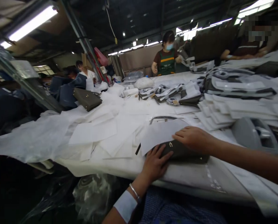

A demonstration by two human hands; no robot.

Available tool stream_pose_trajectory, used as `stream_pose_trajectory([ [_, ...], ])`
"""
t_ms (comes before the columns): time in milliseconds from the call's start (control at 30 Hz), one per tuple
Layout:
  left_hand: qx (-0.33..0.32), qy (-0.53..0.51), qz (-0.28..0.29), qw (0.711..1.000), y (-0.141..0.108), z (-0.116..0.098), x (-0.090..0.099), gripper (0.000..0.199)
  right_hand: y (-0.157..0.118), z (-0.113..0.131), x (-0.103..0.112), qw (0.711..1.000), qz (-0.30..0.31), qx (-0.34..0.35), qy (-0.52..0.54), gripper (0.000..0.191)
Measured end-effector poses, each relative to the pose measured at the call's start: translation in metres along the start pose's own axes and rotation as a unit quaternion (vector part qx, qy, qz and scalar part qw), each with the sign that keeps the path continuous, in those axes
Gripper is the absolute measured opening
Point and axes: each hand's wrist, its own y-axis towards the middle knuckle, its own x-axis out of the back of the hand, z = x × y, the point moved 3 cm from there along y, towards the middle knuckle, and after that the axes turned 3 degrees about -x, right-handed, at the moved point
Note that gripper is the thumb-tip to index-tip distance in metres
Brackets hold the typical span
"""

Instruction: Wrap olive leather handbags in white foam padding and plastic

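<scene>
A dark olive-brown handbag [185,154] with small gold fittings lies on its side near the front edge of the table. Over its upper part rests a white sheet [161,133], and a dark curved handle [164,118] shows beyond that sheet. My left hand [156,161], fingers spread, presses on the bag's left end and the sheet's lower edge. Along the bag's upper edge, my right hand [192,137] has its fingers bent together over the sheet's right side; its thumb is hidden.
Loose white sheets [94,132] cover the table to the left. A grey tape dispenser [255,133] and a stack of white pads [236,109] stand right. Farther back are wrapped bags [190,96] and another brown bag [86,98]. Co-workers stand beyond, one in a green apron [166,63].
</scene>
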Motion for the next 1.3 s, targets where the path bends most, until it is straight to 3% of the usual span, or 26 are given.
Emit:
stream_pose_trajectory([
  [67, 0.004, -0.007, 0.011, 1.000, 0.000, -0.001, 0.002, 0.057, -0.019, 0.008, -0.013, 0.997, 0.068, -0.007, 0.020, 0.013],
  [133, 0.001, -0.004, 0.010, 1.000, 0.001, -0.003, 0.005, 0.056, -0.022, 0.010, -0.023, 0.994, 0.100, -0.025, 0.047, 0.020],
  [200, -0.007, 0.006, 0.002, 1.000, 0.001, -0.005, 0.008, 0.058, -0.015, 0.006, -0.030, 0.992, 0.094, -0.055, 0.069, 0.035],
  [300, -0.010, 0.022, 0.000, 1.000, 0.001, -0.005, 0.008, 0.059, -0.003, -0.001, -0.044, 0.990, 0.063, -0.056, 0.116, 0.038],
  [433, -0.003, 0.024, 0.020, 1.000, -0.002, -0.003, 0.003, 0.052, -0.011, -0.005, -0.067, 0.975, 0.083, -0.034, 0.203, 0.069],
  [567, -0.022, 0.035, 0.021, 0.999, -0.003, -0.002, 0.003, 0.052, -0.033, -0.006, -0.075, 0.961, 0.127, -0.027, 0.244, 0.068],
  [867, -0.021, 0.032, 0.043, 0.998, -0.001, 0.000, 0.002, 0.045, -0.043, -0.005, -0.083, 0.966, 0.107, -0.023, 0.236, 0.064],
  [1000, -0.043, 0.031, 0.064, 0.997, -0.003, -0.011, 0.025, 0.051, -0.045, -0.003, -0.089, 0.969, 0.091, -0.020, 0.231, 0.063],
  [1133, -0.026, 0.001, 0.062, 0.998, 0.012, -0.040, 0.070, 0.018, -0.043, -0.003, -0.089, 0.967, 0.091, -0.012, 0.238, 0.062],
  [1167, -0.016, -0.014, 0.056, 0.998, 0.021, -0.045, 0.078, 0.020, -0.042, -0.003, -0.088, 0.966, 0.096, -0.012, 0.240, 0.063],
  [1233, -0.010, -0.041, 0.033, 0.999, 0.043, -0.047, 0.084, 0.027, -0.041, -0.003, -0.087, 0.963, 0.104, -0.012, 0.248, 0.063],
  [1300, -0.026, -0.057, 0.017, 0.998, 0.063, -0.034, 0.073, 0.024, -0.040, -0.003, -0.086, 0.960, 0.105, -0.010, 0.261, 0.063],
])
